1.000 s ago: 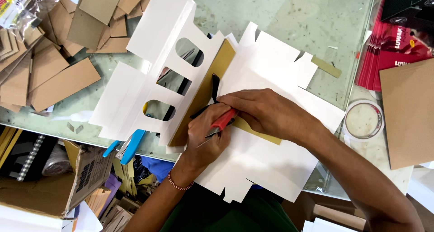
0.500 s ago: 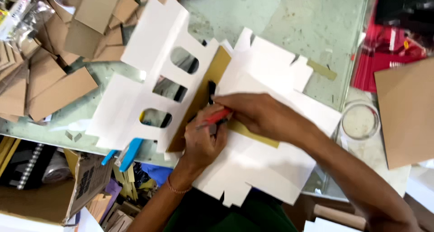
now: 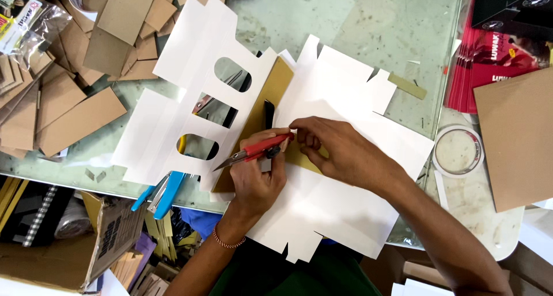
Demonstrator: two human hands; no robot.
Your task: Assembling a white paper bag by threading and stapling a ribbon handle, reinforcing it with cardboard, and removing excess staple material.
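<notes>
Red-handled cutter (image 3: 253, 153) lies gripped in the left hand (image 3: 256, 178), its long axis slanting, blade tip toward the desk's (image 3: 322, 19) near-left corner. The right hand (image 3: 340, 152) pinches the handle's rear end. Both rest on white cut card (image 3: 345, 100) over a brown board (image 3: 271, 94), mid-desk by the near edge.

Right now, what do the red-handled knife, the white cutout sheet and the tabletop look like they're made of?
Knife: red handle looks like matte plastic, its thin grey blade like metal. White cutout sheet: probably matte card, lying flat with crisp cut edges. Tabletop: likely glass, greenish and see-through at the edge.
</notes>
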